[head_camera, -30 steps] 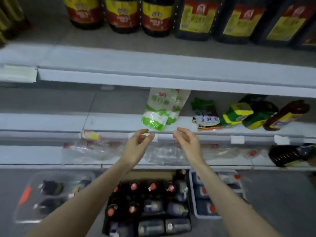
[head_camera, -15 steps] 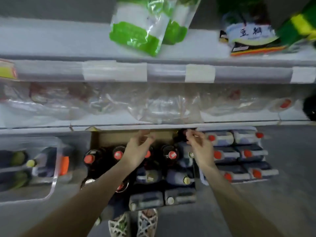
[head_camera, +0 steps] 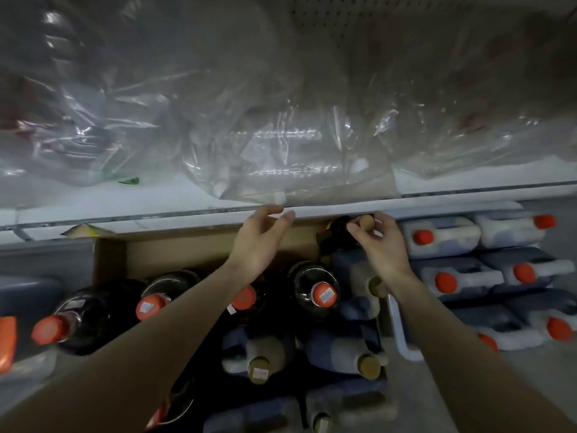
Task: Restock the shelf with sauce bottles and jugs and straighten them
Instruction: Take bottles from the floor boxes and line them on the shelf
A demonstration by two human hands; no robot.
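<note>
Cardboard box (head_camera: 199,248): on floor below shelf (head_camera: 156,201), packed with orange-capped bottles (head_camera: 315,292) and tan-capped jugs (head_camera: 343,348).
Dark bottle (head_camera: 338,237): far right corner of box, just under shelf edge.
Right hand (head_camera: 379,245): fingers pinch dark bottle's tan cap (head_camera: 366,220).
Left hand (head_camera: 259,242): fingers loose, slightly spread, holding nothing, tips by shelf edge.
Plastic wrap (head_camera: 281,120): crumpled on shelf.
White tray (head_camera: 398,323): right of box, orange-capped jugs (head_camera: 443,235) in it.
</note>
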